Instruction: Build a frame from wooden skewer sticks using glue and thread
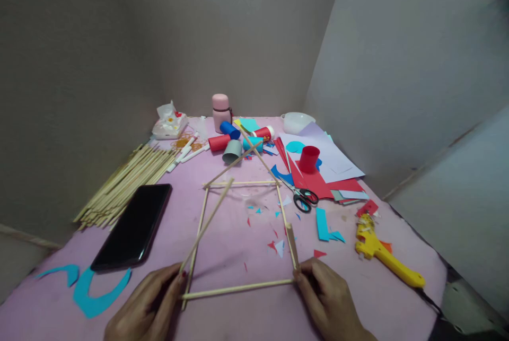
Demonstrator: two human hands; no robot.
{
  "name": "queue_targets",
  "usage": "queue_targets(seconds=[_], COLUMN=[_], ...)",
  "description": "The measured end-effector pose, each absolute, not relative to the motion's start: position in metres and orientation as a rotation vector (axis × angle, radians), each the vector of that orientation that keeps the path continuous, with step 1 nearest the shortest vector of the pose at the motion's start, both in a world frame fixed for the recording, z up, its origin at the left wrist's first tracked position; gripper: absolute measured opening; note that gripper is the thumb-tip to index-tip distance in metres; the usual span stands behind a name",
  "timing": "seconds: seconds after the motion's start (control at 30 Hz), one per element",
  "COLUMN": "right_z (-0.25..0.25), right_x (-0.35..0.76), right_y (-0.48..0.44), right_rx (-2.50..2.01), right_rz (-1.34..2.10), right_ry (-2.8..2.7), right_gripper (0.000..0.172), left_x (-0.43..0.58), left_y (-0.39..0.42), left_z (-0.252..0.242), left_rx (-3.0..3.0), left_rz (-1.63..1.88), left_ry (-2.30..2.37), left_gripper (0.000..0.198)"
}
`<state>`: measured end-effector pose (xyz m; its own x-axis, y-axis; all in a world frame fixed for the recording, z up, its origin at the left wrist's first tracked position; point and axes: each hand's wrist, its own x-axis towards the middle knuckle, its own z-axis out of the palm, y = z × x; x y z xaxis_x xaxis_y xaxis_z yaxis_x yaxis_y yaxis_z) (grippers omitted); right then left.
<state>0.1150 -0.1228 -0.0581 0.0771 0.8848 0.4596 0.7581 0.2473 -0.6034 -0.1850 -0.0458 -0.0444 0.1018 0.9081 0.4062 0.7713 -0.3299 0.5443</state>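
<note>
Thin wooden sticks form a four-sided frame [238,289] in front of me on the pink table. Two sticks rise from its far corners and cross near their tops. At the near left corner, my left hand [149,301] pinches the low end of a slanting wooden stick [210,218]. My right hand [330,298] is closed on another wooden stick [292,243] at the near right corner, and that stick points up and away from me. Fingers hide both near joints, so whether the sticks are attached there I cannot tell.
Left are a black phone [135,224] and a bundle of sticks [127,182]. Scissors [304,197], red paper [308,184] and a yellow glue gun [384,253] lie right. Paper tubes [233,151] and a pink flask [221,113] are farther back. Walls enclose the table's back.
</note>
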Motion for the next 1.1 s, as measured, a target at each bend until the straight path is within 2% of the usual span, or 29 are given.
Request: queue_targets(seconds=[0.23, 0.37, 0.47, 0.6, 0.7, 0.87, 1.1], right_z=[-0.061, -0.063, -0.062, -0.061, -0.06, -0.058, -0.048], right_x=[0.117, 0.118, 0.118, 0.118, 0.118, 0.116, 0.11], right_y=[-0.125, -0.126, -0.126, -0.125, -0.125, -0.124, -0.119], right_rx=[-1.518, -1.512, -1.522, -1.528, -1.534, -1.541, -1.54], right_rz=[0.2, 0.19, 0.189, 0.19, 0.191, 0.16, 0.123], right_ry=[-1.712, -1.723, -1.73, -1.732, -1.724, -1.701, -1.671], right_gripper=[0.011, 0.011, 0.011, 0.011, 0.011, 0.012, 0.017], left_x=[-0.192, -0.192, -0.188, -0.174, -0.158, -0.14, -0.141], left_y=[-0.037, -0.035, -0.04, -0.052, -0.059, -0.058, -0.051], left_z=[-0.024, -0.016, -0.015, -0.021, -0.025, -0.031, -0.041], left_rx=[1.893, 2.006, 2.202, 2.579, 2.712, 2.734, 2.733], left_rz=[0.75, 0.492, 0.501, 0.788, 0.724, 0.607, 0.777], left_ry=[2.031, 2.076, 2.101, 1.654, 1.271, 1.13, 1.052], left_gripper=[0.043, 0.042, 0.042, 0.032, 0.022, 0.011, 0.012])
